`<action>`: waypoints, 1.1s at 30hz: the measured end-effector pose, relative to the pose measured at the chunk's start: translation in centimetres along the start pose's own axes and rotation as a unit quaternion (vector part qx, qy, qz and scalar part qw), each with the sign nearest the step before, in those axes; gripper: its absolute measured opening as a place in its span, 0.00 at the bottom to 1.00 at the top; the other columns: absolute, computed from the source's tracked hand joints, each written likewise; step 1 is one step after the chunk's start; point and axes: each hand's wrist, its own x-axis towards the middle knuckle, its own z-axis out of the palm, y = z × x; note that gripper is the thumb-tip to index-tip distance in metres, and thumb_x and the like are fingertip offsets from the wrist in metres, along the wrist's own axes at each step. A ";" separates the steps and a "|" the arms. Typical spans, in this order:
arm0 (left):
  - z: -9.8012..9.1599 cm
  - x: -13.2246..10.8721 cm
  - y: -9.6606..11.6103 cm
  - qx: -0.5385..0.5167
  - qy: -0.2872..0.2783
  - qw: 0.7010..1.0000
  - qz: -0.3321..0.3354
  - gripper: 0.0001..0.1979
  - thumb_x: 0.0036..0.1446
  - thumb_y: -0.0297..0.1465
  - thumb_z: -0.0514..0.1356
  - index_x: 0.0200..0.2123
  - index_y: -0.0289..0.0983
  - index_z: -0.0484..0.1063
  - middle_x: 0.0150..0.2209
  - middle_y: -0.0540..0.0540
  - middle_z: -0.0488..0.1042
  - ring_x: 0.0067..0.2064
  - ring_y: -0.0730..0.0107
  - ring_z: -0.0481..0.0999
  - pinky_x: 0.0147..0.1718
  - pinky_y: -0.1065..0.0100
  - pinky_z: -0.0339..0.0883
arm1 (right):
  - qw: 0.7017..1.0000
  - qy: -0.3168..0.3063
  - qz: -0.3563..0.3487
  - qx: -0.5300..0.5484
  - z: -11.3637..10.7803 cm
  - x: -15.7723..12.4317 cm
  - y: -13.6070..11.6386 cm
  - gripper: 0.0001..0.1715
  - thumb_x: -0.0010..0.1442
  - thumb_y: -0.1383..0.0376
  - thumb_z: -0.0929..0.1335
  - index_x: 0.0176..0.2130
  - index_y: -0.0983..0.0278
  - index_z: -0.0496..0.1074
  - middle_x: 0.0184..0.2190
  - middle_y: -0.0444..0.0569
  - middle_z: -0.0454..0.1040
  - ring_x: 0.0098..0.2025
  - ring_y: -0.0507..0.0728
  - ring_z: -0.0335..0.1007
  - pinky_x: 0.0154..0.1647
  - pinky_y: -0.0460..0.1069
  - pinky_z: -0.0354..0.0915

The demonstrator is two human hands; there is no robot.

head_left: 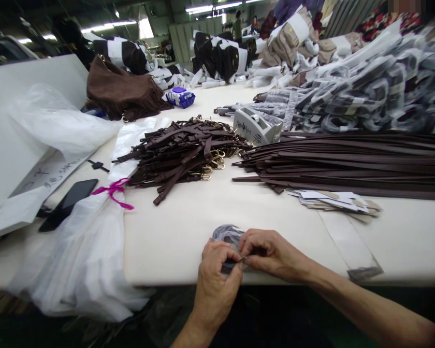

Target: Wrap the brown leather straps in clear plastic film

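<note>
A coiled strap in clear plastic wrap (227, 233) lies near the table's front edge. My left hand (217, 270) is closed on the coil's near side, thumb and forefinger pinching. Close beside it, the fingers of my right hand (263, 251) pinch a small dark end at the same spot; what exactly it is cannot be made out. Fingers cover much of the coil. Beyond my hands is a heap of short dark brown straps (184, 150) with gold clasps. Long dark brown straps (340, 162) are stacked to its right.
A tape dispenser (257, 126) stands behind the straps. Wrapped coils (377, 92) pile up at the back right. Cards (337, 200) lie at right. Clear bags (83, 256) tied with pink string hang over the front edge at left, near a phone (70, 203) and a brown fringed bag (119, 89).
</note>
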 end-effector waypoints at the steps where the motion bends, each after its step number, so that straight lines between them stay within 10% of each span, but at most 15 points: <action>1: 0.1 0.0 0.0 0.000 0.006 1.000 -0.001 0.05 0.48 0.22 0.57 0.27 0.38 0.68 0.32 0.47 0.72 0.43 0.59 0.69 0.52 0.46 0.55 | 1.000 0.011 0.006 0.001 0.2 0.0 0.0 0.08 0.49 0.78 0.66 0.26 0.67 0.70 0.30 0.46 0.71 0.32 0.51 0.67 0.34 0.44 0.62; 22: 0.1 -0.9 -1.1 0.148 0.049 0.958 0.239 0.08 0.52 0.22 0.55 0.30 0.39 0.72 0.31 0.49 0.74 0.41 0.66 0.71 0.52 0.50 0.55 | 0.995 -0.067 -0.050 -0.051 -0.4 -0.4 0.2 0.02 0.57 0.69 0.67 0.31 0.67 0.69 0.35 0.49 0.69 0.36 0.52 0.67 0.38 0.45 0.62; 33: 0.3 -0.7 -2.4 0.162 0.051 0.955 0.243 0.06 0.51 0.24 0.56 0.30 0.40 0.69 0.32 0.51 0.76 0.41 0.64 0.73 0.50 0.55 0.58 | 0.976 -0.088 -0.037 -0.198 0.3 -0.9 0.0 0.04 0.59 0.70 0.63 0.37 0.65 0.66 0.37 0.50 0.70 0.38 0.53 0.66 0.41 0.45 0.63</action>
